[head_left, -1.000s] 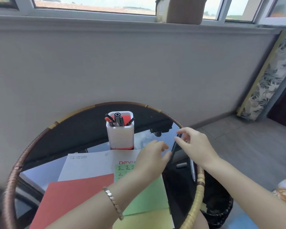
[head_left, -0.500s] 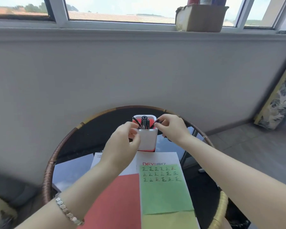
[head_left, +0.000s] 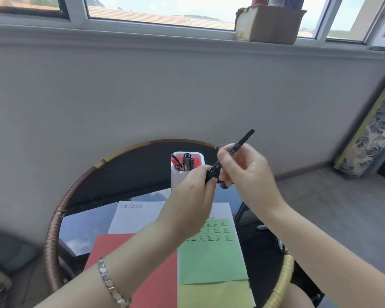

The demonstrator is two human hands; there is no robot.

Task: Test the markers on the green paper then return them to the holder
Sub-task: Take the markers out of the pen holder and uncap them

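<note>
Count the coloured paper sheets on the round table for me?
3: a red paper sheet at the left, a green paper sheet with writing at the right, a yellow paper sheet nearest the camera. Others may be hidden beneath.

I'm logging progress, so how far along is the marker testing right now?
Three rows of test marks already sit at the top of the green paper, so several markers look tested. In hand: both hands hold one black marker in the air, left hand at its lower end, right hand on the barrel; the cap's state is unclear. Left: testing it, returning it to the white holder, then any untested ones there.
</note>
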